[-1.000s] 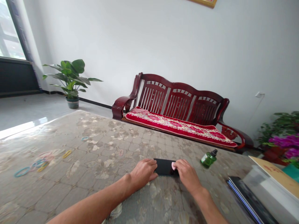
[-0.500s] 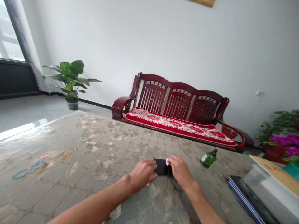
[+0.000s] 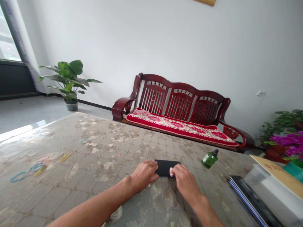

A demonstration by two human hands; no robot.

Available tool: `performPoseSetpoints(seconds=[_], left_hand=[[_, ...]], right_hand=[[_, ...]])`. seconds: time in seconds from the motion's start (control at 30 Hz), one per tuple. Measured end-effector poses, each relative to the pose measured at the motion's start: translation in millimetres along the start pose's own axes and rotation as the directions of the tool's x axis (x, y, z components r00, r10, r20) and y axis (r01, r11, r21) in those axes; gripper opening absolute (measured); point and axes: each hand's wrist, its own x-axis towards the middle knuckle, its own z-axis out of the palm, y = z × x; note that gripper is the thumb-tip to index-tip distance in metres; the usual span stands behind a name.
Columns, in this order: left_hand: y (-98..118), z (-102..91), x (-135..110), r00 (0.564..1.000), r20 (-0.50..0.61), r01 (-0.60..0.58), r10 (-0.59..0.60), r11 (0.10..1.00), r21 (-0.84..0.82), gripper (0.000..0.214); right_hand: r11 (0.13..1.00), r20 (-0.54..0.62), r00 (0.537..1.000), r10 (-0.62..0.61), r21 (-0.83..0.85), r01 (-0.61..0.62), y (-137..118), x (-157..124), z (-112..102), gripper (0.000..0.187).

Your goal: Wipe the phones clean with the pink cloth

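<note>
Floral surface (image 3: 94, 167) bears a black phone (image 3: 163, 167); left hand (image 3: 144, 172) clasps its end, right hand (image 3: 186, 179) tightly pinches a pink wad (image 3: 171, 172).

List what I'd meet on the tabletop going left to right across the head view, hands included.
Cluster of coloured loops → separate yellow loop → lone blue loop → small pink loop → left hand → dark slab → right hand → green bottle → dark flat stack.
</note>
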Motion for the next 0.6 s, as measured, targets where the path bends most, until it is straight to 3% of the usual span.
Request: performPoseSetpoints(seconds=[0.2, 0.43, 0.6], left_hand=[[-0.6, 1.0, 0.9, 1.0, -0.004, 0.001, -0.001, 1.0, 0.01, 0.011], [0.5, 0.6, 1.5, 1.0, 0.002, 0.013, -0.013, 1.0, 0.005, 0.012], [1.2, -1.9, 1.6, 1.0, 0.022, 0.006, -0.006, 1.0, 0.011, 0.012]], right_hand=[[0.997, -0.066, 0.996, 0.065, -0.035, -0.067, 21.0, -12.4, -2.6, 0.029], [0.999, -0.015, 1.0, -0.024, -0.032, 0.023, -20.4, -3.6, 5.3, 0.029], [0.997, -0.014, 0.998, 0.055, -0.052, -0.055, 5.5, -10.9, -4.4, 0.029]])
